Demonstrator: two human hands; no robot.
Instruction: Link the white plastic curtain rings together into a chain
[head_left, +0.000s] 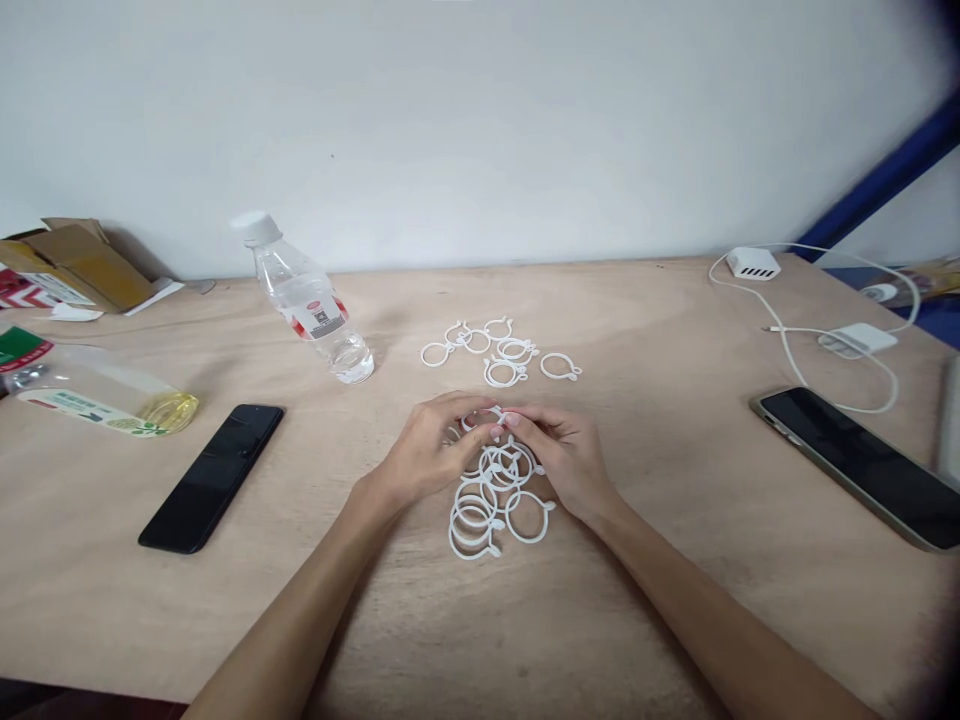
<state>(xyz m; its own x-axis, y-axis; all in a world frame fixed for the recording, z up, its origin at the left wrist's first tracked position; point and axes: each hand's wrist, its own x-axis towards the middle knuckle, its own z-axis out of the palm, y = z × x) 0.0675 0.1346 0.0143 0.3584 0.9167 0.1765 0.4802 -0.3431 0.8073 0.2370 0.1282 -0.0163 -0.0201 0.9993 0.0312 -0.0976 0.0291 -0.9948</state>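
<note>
Between my two hands is a white plastic curtain ring [487, 411] with a small eyelet. My left hand [424, 448] pinches its left side between thumb and fingers. My right hand [566, 455] has its thumb and fingertips closed at the ring's right side, by the eyelet. Parts of the ring are hidden by the fingers. Just below and under the hands lies a pile of several overlapping white curtain rings [496, 472]. Beyond my fingertips, a second loose group of several similar rings [517, 350] is spread on the wooden table [637, 620].
A water bottle [319, 310] leans at back left. An oil bottle [105, 390] lies near a black phone [212, 478], with an open cardboard box [82, 265] behind. Right are another phone [862, 465], a white charger [754, 263], cables and a white adapter [859, 340].
</note>
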